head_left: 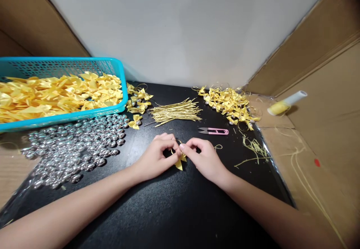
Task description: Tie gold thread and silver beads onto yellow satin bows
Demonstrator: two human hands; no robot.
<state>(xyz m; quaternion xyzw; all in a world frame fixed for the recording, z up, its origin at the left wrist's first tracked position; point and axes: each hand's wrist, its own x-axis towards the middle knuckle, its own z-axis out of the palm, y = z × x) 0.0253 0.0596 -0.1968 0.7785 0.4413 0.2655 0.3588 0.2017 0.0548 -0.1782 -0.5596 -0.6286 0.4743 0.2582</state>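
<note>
Over the middle of the black table, my left hand (160, 154) pinches a yellow ribbon bow (180, 162) between thumb and fingers. Its pointed tails hang below the fingertips, while its centre is hidden. My right hand (206, 159) is closed at the same spot, thumb against forefinger, on a thin gold cord whose loop (218, 147) pokes out to the right of the hand. The fingertips of both hands nearly meet. Just beyond them lie a bundle of gold cords (177, 112) and pink-handled thread snips (213, 131).
At the left stands a turquoise basket (123, 87) of yellow bows, with many silver beads (81, 144) before it. Beaded bows lie in a small group (137, 101) and a larger pile (227, 102). Cord scraps (255, 149) and a thread spool (287, 103) are at right.
</note>
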